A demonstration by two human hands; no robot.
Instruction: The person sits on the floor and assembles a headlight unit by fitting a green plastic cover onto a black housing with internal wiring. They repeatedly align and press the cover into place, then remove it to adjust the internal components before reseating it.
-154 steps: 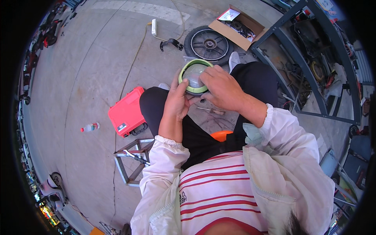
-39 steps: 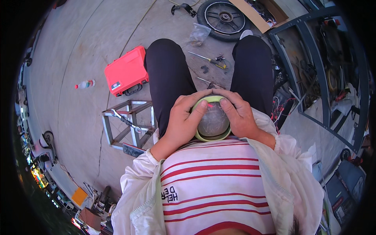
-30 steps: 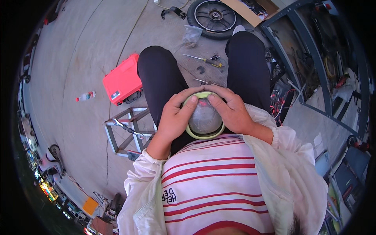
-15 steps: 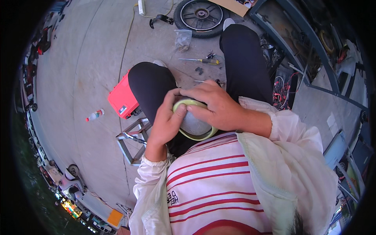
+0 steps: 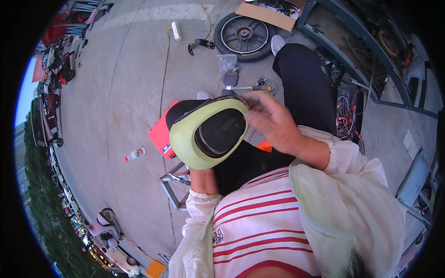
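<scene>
Pale green oval housing with dark glossy face (image 5: 209,133) held over the lap, left hand (image 5: 202,173) beneath it, fingers hidden so grip unclear, right hand (image 5: 273,121) fingers closed on its upper rim, red plastic toolbox (image 5: 161,135) behind, yellow-handled screwdriver (image 5: 254,87) on concrete floor (image 5: 130,74), black spoked wheel (image 5: 244,35) beyond.

We're outdoors at a street-side repair workshop, right on a concrete pavement (image 5: 130,92). A bare spoked wheel (image 5: 244,35) lies on the ground beside a screwdriver (image 5: 252,88) and small parts, a red toolbox (image 5: 161,134) sits by a metal frame stool (image 5: 178,185), tangled wires (image 5: 347,120) spill near steel racking (image 5: 371,60), and scooters (image 5: 104,229) are parked along the kerb.
</scene>
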